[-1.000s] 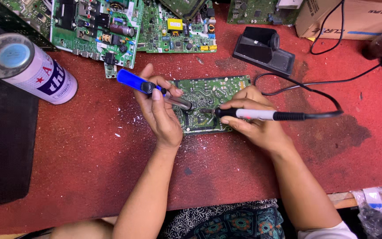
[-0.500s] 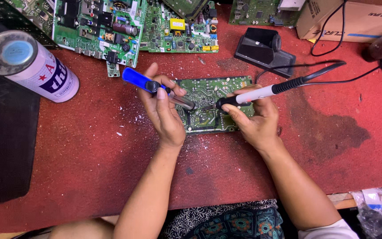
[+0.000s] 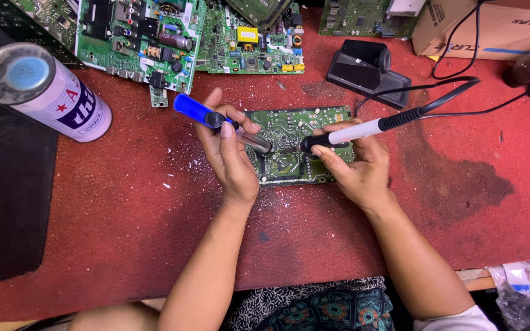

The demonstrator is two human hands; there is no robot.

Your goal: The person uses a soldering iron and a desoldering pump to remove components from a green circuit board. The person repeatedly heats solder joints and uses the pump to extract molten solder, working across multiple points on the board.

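green board: small bare circuit board (image 3: 295,147), solder side up, flat on red mat (image 3: 124,208), centre of bench, between both hands
left hand (image 3: 231,156): wrapped tight round desoldering pump (image 3: 222,122) — blue far end, metal barrel, tip down on board's left half
right hand (image 3: 354,168): pinching soldering iron (image 3: 345,135) pen-style on black collar and white grip, tip on board centre, just beside pump tip; heel and lower fingers resting on board's right edge
board handling: probably light, stiff, thin; sharp lead stubs on top, hot near the joint; best held by bare edges, near-right corner looks free; likely slides on mat unless pinned
iron handling: light, cord (image 3: 455,92) trailing far right may tug; grip on insulated sleeve only
pump handling: light, rigid, smooth barrel; plunger state not readable
far left: spray can (image 3: 47,92) lying on its side, well apart
far edge: larger green boards (image 3: 148,30), black iron stand (image 3: 366,70), cardboard box (image 3: 492,27)
near right: clear plastic bag (image 3: 526,288)
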